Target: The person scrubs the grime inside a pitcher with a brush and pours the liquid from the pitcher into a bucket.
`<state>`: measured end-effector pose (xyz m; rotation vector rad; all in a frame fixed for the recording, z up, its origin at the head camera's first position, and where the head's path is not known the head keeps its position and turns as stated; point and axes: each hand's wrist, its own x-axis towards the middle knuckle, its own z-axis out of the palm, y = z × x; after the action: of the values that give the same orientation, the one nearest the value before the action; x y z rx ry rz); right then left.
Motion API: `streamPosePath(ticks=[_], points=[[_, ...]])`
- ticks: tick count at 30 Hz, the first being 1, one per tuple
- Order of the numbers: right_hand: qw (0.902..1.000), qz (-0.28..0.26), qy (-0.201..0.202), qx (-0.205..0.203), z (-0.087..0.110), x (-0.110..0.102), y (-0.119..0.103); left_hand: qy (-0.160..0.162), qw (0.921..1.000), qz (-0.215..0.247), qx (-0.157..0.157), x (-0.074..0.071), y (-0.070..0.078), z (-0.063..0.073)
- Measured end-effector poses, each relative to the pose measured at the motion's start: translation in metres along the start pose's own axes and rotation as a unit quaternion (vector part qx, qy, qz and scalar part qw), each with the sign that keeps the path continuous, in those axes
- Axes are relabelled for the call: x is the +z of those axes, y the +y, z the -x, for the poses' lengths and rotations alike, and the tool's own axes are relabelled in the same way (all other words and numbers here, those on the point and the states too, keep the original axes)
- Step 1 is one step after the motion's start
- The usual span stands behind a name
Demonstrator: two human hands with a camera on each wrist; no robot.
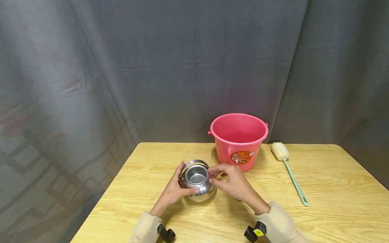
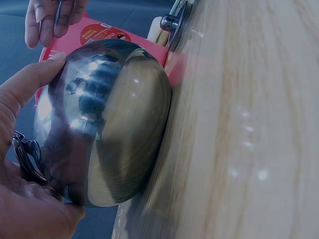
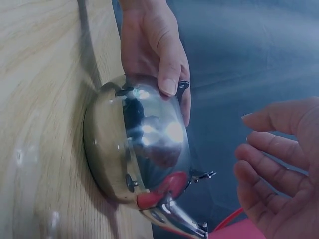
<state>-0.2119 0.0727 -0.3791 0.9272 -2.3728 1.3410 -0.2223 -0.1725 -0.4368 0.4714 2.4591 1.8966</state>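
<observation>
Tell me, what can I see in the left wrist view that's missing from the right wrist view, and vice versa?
Only the left wrist view shows the knobbed lid on the table, part of the brush and the bucket's label.

Only the right wrist view shows the kettle's spout.

Both show the kettle, both hands (left, right), the table and part of the bucket.

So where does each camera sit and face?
Head: head-worn, faces forward and down at table and kettle; left grip, right grip, sleeves show.
Left wrist: wrist-worn, faces the kettle's side, bucket behind; left grip at left, right grip up top.
Right wrist: wrist-worn, faces the kettle and spout; right grip at right, left grip up top.
Wrist views share kettle, bucket, table, both grips.
</observation>
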Motion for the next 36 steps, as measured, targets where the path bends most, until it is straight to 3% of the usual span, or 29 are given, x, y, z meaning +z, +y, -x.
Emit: streamPosePath(ticks=[28,36], points=[[0.9992,0.001,-0.03,0.027,-0.003,0.024,-0.01,-0.019,0.9998,0.009,0.0,0.0,0.0,0.002],[0.9989,0.004,-0.046,0.013,-0.007,0.03,-0.008,-0.019,0.9998,0.01,-0.003,-0.001,0.0,0.002]])
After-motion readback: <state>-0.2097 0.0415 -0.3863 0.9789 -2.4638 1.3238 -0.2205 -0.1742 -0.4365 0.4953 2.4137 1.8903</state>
